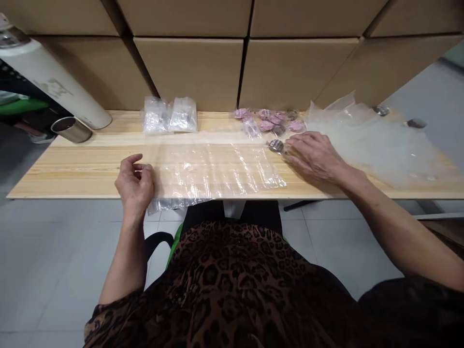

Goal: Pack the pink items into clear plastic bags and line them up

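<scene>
A row of overlapping clear plastic bags (217,166) lies across the middle of the table, its near left corner hanging over the front edge. At its left end is my left hand (136,181), thumb and forefinger apart with nothing visible between them. My right hand (315,152) rests palm down on the wood, fingers stretched out. Just left of its fingertips sits a small dark wrapped piece (276,145); whether they touch its wrapper I cannot tell. Several pink wrapped pieces (266,125) and some darker ones are grouped behind it.
Two filled clear packets (184,115) stand at the back. On the left are a metal cup (71,129) and a large white cylinder (60,79). A pile of translucent bags (373,140) covers the right side. Stacked cardboard boxes (192,70) wall off the rear.
</scene>
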Motion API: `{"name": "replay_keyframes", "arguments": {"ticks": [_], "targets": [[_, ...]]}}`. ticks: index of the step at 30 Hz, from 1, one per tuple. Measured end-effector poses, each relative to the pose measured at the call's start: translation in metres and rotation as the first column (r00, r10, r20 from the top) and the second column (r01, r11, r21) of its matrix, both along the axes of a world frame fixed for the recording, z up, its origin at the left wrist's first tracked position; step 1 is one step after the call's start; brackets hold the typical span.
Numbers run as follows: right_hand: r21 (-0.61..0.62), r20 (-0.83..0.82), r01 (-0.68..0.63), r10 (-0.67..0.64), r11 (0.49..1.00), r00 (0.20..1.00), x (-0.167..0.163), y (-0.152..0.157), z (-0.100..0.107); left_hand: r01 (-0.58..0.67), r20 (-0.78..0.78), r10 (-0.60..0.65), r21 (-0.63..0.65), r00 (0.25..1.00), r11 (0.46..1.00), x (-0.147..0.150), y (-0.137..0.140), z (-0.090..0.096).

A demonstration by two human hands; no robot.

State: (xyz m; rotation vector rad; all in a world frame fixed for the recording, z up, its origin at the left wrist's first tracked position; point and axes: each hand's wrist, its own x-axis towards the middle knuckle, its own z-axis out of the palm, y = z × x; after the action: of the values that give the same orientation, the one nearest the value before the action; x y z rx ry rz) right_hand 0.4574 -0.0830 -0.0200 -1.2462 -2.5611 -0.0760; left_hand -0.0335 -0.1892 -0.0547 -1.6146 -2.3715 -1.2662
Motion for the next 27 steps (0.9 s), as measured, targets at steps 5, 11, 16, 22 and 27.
{"name": "replay_keyframes", "arguments": {"ticks": [5,11,16,22,27], "targets": [[-0.116,-0.016,-0.078,0.076,0.990,0.997,-0.029,0.021,-0.002,0.047,-0.071,-0.032,0.219,0.997,0.975,0.020,-0.017,0.017],[-0.184,-0.235,0.056,-0.099,0.981,0.967,-0.019,0.019,-0.007,0.269,0.064,-0.367,0.566,0.928,0.779,0.086,-0.052,0.047],[-0.223,-0.575,-0.078,-0.066,0.972,0.815,-0.044,-0.024,0.014,0.600,0.829,-0.551,0.394,0.096,0.697,0.162,-0.045,0.048],[-0.114,-0.396,-0.234,0.172,0.965,0.902,-0.071,-0.018,0.036,0.598,0.882,-0.070,0.372,-0.466,0.710,0.205,-0.008,0.044],[0.060,-0.014,0.040,-0.039,0.997,0.999,-0.065,0.057,0.012,0.535,0.871,-0.051,0.346,-0.489,0.771,0.201,-0.008,0.042]]}}
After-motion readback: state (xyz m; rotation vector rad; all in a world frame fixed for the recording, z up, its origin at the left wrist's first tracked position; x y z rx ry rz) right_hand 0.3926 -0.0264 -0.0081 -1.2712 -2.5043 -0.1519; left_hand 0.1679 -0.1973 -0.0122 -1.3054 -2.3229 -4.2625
